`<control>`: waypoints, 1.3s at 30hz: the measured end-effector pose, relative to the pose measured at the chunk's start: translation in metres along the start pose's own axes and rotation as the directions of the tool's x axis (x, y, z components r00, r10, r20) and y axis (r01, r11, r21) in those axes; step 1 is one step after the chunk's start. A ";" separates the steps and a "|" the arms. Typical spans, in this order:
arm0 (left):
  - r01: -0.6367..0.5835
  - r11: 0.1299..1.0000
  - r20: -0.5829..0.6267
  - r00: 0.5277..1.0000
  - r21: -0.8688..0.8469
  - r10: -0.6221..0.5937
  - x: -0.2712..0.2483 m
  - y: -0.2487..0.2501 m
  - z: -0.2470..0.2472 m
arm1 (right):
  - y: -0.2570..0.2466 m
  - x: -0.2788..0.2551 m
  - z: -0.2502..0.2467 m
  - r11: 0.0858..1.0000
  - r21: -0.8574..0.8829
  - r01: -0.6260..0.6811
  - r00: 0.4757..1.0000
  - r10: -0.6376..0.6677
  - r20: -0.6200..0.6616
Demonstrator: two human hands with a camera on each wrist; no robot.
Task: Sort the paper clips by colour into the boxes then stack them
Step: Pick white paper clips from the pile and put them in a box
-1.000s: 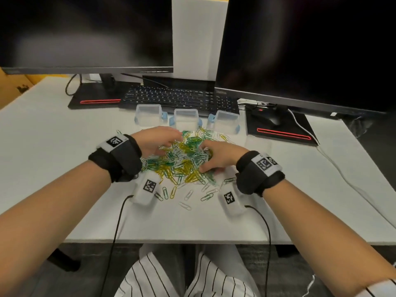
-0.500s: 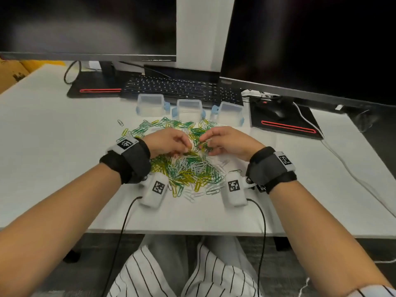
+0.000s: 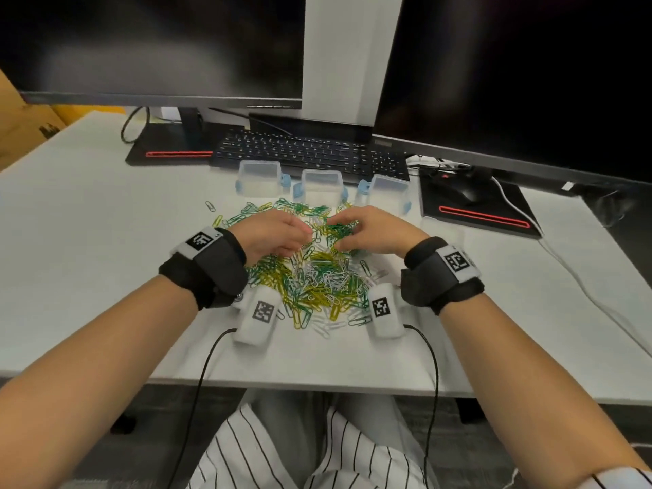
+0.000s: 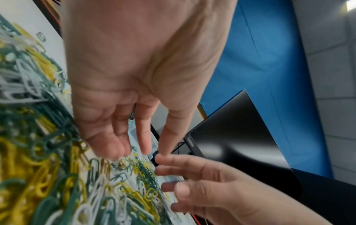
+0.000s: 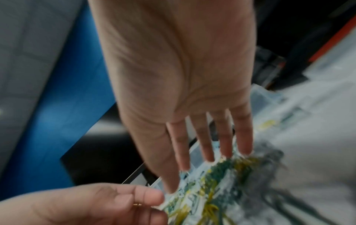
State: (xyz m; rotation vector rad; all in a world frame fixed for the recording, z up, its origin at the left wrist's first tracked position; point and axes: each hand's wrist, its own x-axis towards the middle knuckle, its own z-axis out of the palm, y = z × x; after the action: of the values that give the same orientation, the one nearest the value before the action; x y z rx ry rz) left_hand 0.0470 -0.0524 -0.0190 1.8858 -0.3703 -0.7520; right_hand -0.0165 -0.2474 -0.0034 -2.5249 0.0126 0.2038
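A striped white shirt with thin black lines shows at the bottom of the head view, below the edge of the flat white desk. Two small white tag blocks with black cords hang from black wrist bands, one on each arm, just over the near part of the desk.

Next comes the big heap of green, yellow and white paper clips. It lies loose on the desk between the wrists, and a few clips lie a little apart at its edges.

The left hand is over the far left part of the heap. In the left wrist view its fingers hang down straight and loose with the tips at the clips, so its grip is spread. I cannot tell if it holds a clip.

The right hand is over the far right part of the heap, close to the left hand. In the right wrist view its fingers are straight and a bit apart, with the tips touching the clips. Its grip is spread too. That view is blurry.

Just past the heap stand three small clear plastic boxes with blue clasps, side by side in a row. I see no clips in them.

Behind the boxes lies a black keyboard. To the right is a black mouse on a black pad with a red line. Two big dark screens stand at the back.
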 end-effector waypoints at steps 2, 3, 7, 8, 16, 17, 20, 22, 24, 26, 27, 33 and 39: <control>0.002 0.989 0.086 0.996 0.147 -0.015 -0.004 0.000 0.001 | -0.008 -0.006 -0.006 0.999 -0.010 0.050 0.998 -0.050 0.037; -0.011 0.968 0.125 0.992 0.249 -0.021 -0.007 0.000 0.002 | -0.010 -0.010 -0.007 0.999 0.011 0.044 0.995 -0.045 0.085; -0.044 0.793 0.189 0.978 0.607 -0.090 -0.014 0.004 0.013 | -0.016 -0.024 0.009 0.991 -0.132 0.024 0.965 0.012 0.263; -0.054 0.772 0.197 0.976 0.634 -0.093 -0.013 0.004 0.017 | -0.017 -0.025 0.016 0.987 -0.155 0.052 0.970 -0.014 0.241; -0.056 0.985 0.018 0.998 0.164 0.054 -0.005 -0.004 0.005 | 0.012 -0.022 0.009 0.830 0.544 -0.126 0.990 0.073 0.118; -0.055 0.996 0.003 0.998 0.065 0.055 -0.006 -0.005 0.003 | 0.015 -0.024 0.007 0.702 0.691 -0.170 0.985 0.095 0.146; -0.017 0.985 0.013 1.000 -0.174 0.020 -0.010 -0.007 0.002 | 0.016 -0.033 0.003 0.368 0.892 -0.262 0.965 0.088 0.247; 0.043 0.940 0.049 0.998 -0.339 -0.028 -0.014 -0.006 0.006 | 0.014 -0.038 0.000 0.223 0.932 -0.285 0.959 0.055 0.280; 0.085 0.886 0.065 0.996 -0.455 -0.062 -0.016 -0.003 0.010 | 0.012 -0.040 -0.002 0.126 0.949 -0.290 0.957 0.034 0.288; 0.099 0.854 0.076 0.995 -0.511 -0.069 -0.017 -0.002 0.013 | 0.011 -0.039 -0.002 0.068 0.956 -0.286 0.958 0.021 0.285; 0.102 0.844 0.085 0.994 -0.527 -0.067 -0.018 -0.002 0.013 | 0.011 -0.038 -0.001 0.053 0.957 -0.285 0.959 0.024 0.284; 0.034 0.869 0.067 0.998 -0.494 -0.001 -0.021 -0.001 0.017 | 0.009 -0.026 0.006 0.099 0.963 -0.250 0.964 0.120 0.238; -0.068 0.925 0.058 0.994 -0.374 0.096 -0.024 0.002 0.021 | -0.003 -0.020 0.016 0.648 0.735 -0.199 0.980 0.148 0.135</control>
State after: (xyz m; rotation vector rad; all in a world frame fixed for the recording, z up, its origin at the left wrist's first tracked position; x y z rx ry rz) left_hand 0.0152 -0.0549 -0.0149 1.4796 -0.3258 -0.7783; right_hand -0.0380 -0.2365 -0.0118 -1.6741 0.2656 0.2862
